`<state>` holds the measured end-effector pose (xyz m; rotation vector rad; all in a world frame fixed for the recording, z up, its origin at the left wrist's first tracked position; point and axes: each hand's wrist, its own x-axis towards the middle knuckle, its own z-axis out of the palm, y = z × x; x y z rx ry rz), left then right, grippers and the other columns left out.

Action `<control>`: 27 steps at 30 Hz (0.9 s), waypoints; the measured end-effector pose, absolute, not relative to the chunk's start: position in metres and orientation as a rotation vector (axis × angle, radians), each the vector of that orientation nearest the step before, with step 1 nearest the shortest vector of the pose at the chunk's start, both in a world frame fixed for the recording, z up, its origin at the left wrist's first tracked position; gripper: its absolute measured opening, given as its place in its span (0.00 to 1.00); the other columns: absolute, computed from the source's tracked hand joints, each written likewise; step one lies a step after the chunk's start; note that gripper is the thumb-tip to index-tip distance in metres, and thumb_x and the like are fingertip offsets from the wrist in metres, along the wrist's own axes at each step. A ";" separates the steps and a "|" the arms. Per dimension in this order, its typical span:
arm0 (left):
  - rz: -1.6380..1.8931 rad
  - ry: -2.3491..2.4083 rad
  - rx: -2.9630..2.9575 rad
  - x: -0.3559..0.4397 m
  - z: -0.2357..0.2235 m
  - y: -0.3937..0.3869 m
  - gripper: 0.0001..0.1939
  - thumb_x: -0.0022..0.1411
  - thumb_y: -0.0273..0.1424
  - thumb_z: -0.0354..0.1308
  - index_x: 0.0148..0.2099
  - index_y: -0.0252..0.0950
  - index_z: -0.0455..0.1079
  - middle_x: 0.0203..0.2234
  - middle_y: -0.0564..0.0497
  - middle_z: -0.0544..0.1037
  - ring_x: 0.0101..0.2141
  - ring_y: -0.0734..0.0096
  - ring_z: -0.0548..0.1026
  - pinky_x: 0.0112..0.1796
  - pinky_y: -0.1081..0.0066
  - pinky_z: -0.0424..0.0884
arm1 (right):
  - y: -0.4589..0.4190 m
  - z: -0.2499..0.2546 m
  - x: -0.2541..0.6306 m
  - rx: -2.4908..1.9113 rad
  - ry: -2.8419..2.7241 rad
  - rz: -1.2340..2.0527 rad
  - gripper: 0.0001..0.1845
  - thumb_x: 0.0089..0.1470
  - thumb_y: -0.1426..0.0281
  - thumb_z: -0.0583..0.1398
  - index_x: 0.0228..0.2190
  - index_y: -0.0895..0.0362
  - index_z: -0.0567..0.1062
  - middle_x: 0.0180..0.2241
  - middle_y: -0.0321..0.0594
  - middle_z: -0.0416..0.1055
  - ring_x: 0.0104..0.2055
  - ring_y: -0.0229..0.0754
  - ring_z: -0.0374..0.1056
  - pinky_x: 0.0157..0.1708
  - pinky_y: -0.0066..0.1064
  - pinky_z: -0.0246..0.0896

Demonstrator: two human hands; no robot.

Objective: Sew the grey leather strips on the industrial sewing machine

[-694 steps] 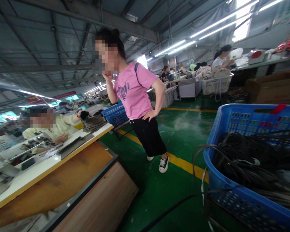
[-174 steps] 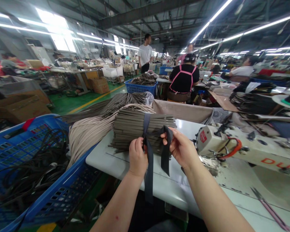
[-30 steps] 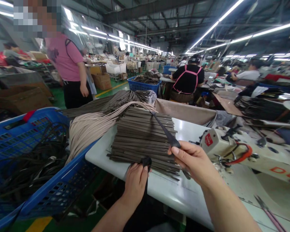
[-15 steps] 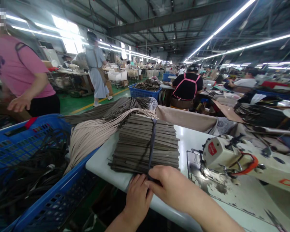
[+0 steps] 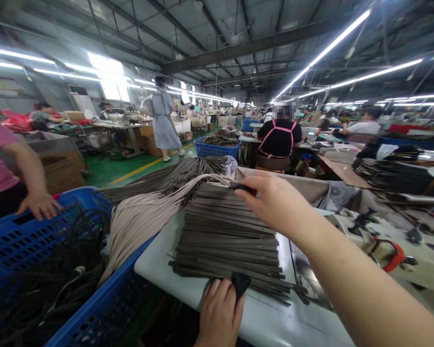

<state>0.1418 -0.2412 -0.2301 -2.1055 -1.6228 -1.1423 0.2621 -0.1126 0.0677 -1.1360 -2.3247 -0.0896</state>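
Note:
Stacked dark grey-brown fabric strips [image 5: 227,231] lie across the white sewing table [image 5: 155,260], their ends uneven on the right. At the near edge of the stack, my left hand [image 5: 220,308] is closed with its fingers curled, and a black piece of cloth strap [image 5: 241,283] sticks out beside its forefinger. My right hand [image 5: 275,195] is raised over the far right corner of the stack, pinching the end of a dark strap [image 5: 244,188]. Whether the two black pieces are one strap is hidden. No band shows across the top of the strips.
A sewing machine [image 5: 394,246] stands at the right. Beige strips [image 5: 141,217] drape over a blue basket [image 5: 108,289] of dark strips on the left. A co-worker's hand [image 5: 39,202] is at that basket's rim. A seated person [image 5: 280,137] works ahead.
The dark strap that crossed the strips has come off their top. My right hand has moved from the near edge to the far side. The co-worker's hand has lowered to the basket.

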 end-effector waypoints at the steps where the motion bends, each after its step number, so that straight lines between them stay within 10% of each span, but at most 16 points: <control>1: -1.135 -1.599 -2.112 0.141 -0.233 -0.241 0.14 0.75 0.35 0.47 0.46 0.39 0.74 0.39 0.45 0.81 0.40 0.56 0.79 0.41 0.58 0.76 | -0.106 0.071 0.266 -1.068 -2.238 -0.073 0.10 0.63 0.66 0.64 0.29 0.55 0.79 0.32 0.40 0.69 0.36 0.43 0.66 0.40 0.33 0.59; 13: -1.254 -1.477 -2.263 0.130 -0.245 -0.237 0.10 0.71 0.29 0.50 0.47 0.38 0.73 0.37 0.44 0.81 0.39 0.57 0.80 0.38 0.61 0.78 | -0.078 0.009 0.289 -0.943 -1.676 0.798 0.17 0.56 0.57 0.63 0.40 0.56 0.81 0.43 0.42 0.77 0.47 0.46 0.71 0.50 0.37 0.63; 27: -1.470 -1.833 -2.207 0.131 -0.222 -0.244 0.16 0.75 0.44 0.49 0.49 0.38 0.70 0.34 0.44 0.82 0.35 0.57 0.82 0.35 0.62 0.78 | -0.137 -0.038 0.304 -1.055 -1.280 1.359 0.26 0.50 0.49 0.67 0.21 0.54 0.64 0.19 0.32 0.60 0.24 0.38 0.58 0.27 0.31 0.51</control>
